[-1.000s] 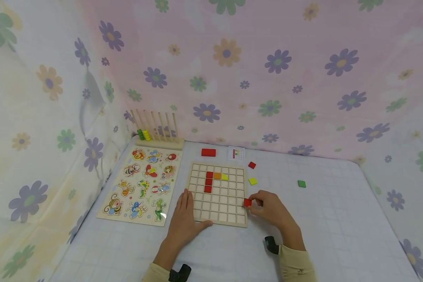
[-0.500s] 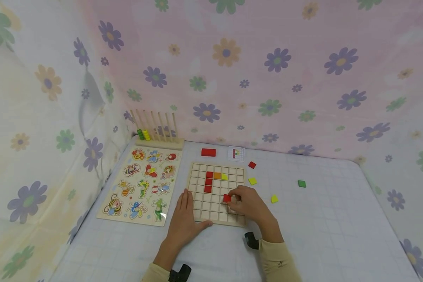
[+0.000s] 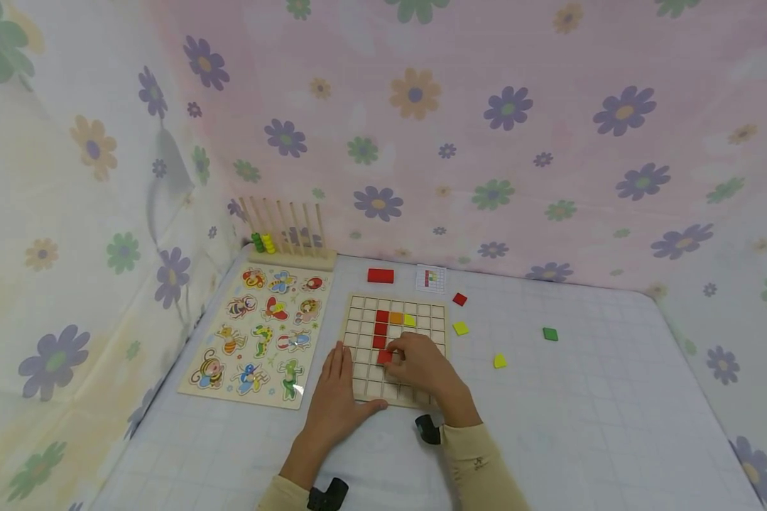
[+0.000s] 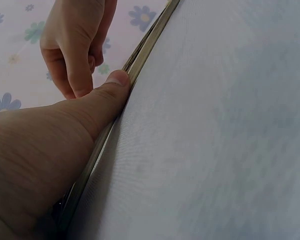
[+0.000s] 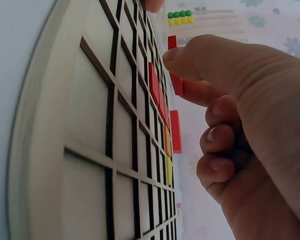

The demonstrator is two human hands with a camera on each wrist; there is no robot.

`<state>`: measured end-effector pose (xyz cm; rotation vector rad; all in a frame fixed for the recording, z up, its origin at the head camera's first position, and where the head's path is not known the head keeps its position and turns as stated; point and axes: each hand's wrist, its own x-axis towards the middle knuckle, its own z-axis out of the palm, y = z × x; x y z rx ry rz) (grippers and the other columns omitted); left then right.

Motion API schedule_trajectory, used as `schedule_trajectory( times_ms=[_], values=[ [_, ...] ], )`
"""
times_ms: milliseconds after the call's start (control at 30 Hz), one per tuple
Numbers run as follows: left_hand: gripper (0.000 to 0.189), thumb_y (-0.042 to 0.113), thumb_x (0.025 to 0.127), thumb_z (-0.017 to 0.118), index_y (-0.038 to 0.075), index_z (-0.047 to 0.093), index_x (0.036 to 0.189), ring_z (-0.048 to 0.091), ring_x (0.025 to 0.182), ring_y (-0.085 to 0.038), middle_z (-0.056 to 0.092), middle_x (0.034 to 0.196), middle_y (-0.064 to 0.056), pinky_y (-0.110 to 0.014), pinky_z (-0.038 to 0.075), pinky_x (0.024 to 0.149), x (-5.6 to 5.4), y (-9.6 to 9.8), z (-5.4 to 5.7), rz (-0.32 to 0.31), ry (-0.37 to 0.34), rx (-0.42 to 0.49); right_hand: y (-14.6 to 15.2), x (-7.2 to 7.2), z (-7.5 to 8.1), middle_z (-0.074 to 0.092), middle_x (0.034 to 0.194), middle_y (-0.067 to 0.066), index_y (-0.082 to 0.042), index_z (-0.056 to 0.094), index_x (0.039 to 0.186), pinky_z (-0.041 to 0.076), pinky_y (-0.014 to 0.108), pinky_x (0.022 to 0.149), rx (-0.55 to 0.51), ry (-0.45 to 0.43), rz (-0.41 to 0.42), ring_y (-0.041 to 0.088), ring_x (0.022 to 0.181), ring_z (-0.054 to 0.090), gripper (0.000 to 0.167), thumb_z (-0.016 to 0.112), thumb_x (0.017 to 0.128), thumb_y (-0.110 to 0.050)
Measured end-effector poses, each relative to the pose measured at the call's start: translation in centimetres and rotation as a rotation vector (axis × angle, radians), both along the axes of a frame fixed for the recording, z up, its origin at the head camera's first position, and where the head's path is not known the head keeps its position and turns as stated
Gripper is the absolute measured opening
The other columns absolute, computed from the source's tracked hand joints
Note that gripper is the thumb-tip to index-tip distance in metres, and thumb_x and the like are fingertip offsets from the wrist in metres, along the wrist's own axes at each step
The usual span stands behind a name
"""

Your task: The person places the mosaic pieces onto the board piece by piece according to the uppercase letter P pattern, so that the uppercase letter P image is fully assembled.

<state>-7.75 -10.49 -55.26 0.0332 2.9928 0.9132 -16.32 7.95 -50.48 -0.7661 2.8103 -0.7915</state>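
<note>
My left hand (image 3: 332, 394) rests at the near left corner of a wooden grid board (image 3: 367, 389), fingers straight along its left side. In the left wrist view the left thumb (image 4: 107, 95) lies on the board's edge. My right hand (image 3: 422, 362) pinches a red square tile (image 3: 383, 357) between thumb and index finger over the board. The right wrist view shows that red tile (image 5: 177, 86) standing tilted in the pinch, the other fingers curled. Just beyond, a column of red tiles (image 3: 380, 329), an orange tile (image 3: 396, 319) and a yellow tile (image 3: 410, 320) sit in the grid.
An insect puzzle board (image 3: 246, 355) lies left, with a peg rack (image 3: 294, 259) behind it. A red block (image 3: 381, 275) and pattern card (image 3: 431, 278) lie behind the grid. Loose red (image 3: 460, 299), yellow (image 3: 461, 328) and green (image 3: 550, 333) tiles lie to the right.
My right hand has carried the red tile leftward from the board's right edge to below the red column. A yellow tile on the cloth has come into view. The left hand stays put.
</note>
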Motion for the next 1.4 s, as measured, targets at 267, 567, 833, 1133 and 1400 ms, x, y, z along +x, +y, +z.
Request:
schedule_trajectory(
  times_ms=[267,567,833,1133,1400],
  values=[
    [0.13,0.071,0.073,0.079,0.001,0.017,0.162,0.014,0.159,-0.036,0.01,0.173,-0.015,-0.05,0.03,0.125,-0.1,0.0,-0.2,-0.002,-0.004,-0.012,-0.9,-0.3,-0.5,0.059,0.076,-0.007,-0.01,0.079,0.104,0.04,0.022,0.061,0.051,-0.02,0.001,0.008,0.069,0.047,0.023,0.071,0.084,-0.016],
    [0.129,0.071,0.074,0.078,0.0,0.017,0.162,0.014,0.159,-0.036,0.01,0.173,-0.016,-0.049,0.029,0.126,-0.1,0.0,-0.3,-0.007,-0.006,-0.018,-1.4,-0.6,-0.6,0.068,0.086,-0.003,-0.009,0.079,0.107,0.047,0.027,0.071,0.075,-0.035,-0.005,0.011,0.075,0.051,0.023,0.074,0.088,-0.021],
    [0.128,0.068,0.074,0.08,-0.002,0.019,0.161,0.015,0.158,-0.038,0.012,0.172,-0.018,-0.05,0.029,0.126,0.0,0.0,0.0,-0.008,0.0,-0.003,-1.7,-0.5,-0.5,0.065,0.083,-0.001,-0.006,0.078,0.105,0.046,0.026,0.067,0.092,-0.043,0.0,0.012,0.073,0.05,0.022,0.075,0.087,-0.018],
    [0.127,0.068,0.074,0.079,-0.002,0.02,0.161,0.016,0.158,-0.038,0.012,0.172,-0.018,-0.05,0.029,0.125,-0.1,0.0,0.1,-0.009,0.001,-0.015,-2.0,-0.4,0.0,0.057,0.075,-0.003,-0.006,0.078,0.106,0.043,0.027,0.068,0.117,-0.059,-0.016,0.013,0.074,0.049,0.023,0.076,0.088,-0.019],
    [0.126,0.069,0.075,0.079,-0.003,0.02,0.161,0.016,0.158,-0.038,0.012,0.172,-0.019,-0.051,0.029,0.125,0.0,0.0,0.5,-0.011,0.004,-0.013,-2.3,-0.3,0.1,0.053,0.068,-0.005,-0.008,0.079,0.098,0.039,0.024,0.062,0.088,-0.032,-0.007,0.01,0.067,0.046,0.014,0.079,0.089,-0.019]
  ],
)
